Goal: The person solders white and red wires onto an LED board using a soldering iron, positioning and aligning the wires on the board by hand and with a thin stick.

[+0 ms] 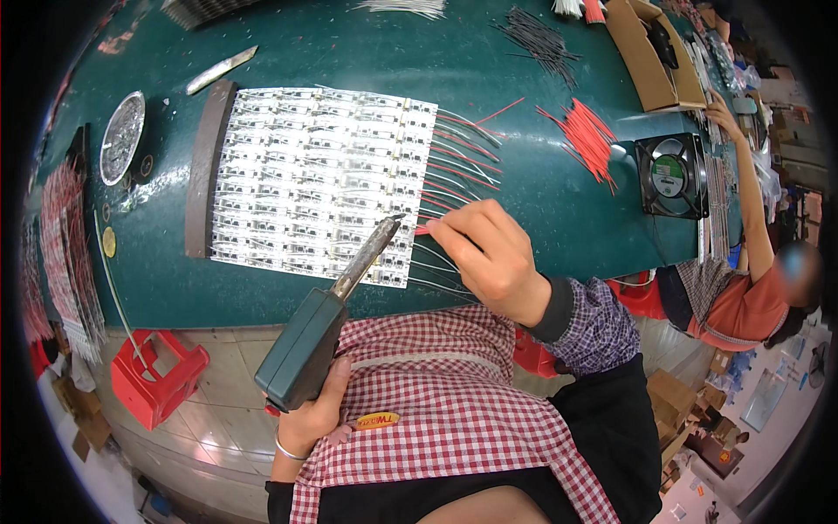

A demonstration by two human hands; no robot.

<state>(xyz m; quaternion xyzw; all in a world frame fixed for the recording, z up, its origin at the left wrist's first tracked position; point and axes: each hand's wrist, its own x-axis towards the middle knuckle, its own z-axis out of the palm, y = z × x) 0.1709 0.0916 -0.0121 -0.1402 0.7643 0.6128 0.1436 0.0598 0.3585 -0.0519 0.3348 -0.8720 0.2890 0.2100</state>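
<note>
My left hand [316, 410] is closed around the dark green handle of a soldering iron [301, 345]. The iron's tip rests at or just above the right edge of a white circuit board panel [323, 175], which carries rows of small components. Close to that tip, my right hand [493, 253] pinches a short red wire [423, 230] at the panel's edge. Red, white and black wires [463, 157] stick out rightward from the same edge, several rows of them. A dark bar [209, 175] lies along the panel's left side.
A bundle of red wires [587, 140] and a small black fan [670, 175] are to the right. Black wires [537, 42] and a cardboard box [650, 52] lie farther back. A round metal dish [123, 138] sits at left. Another person [742, 297] works at the right.
</note>
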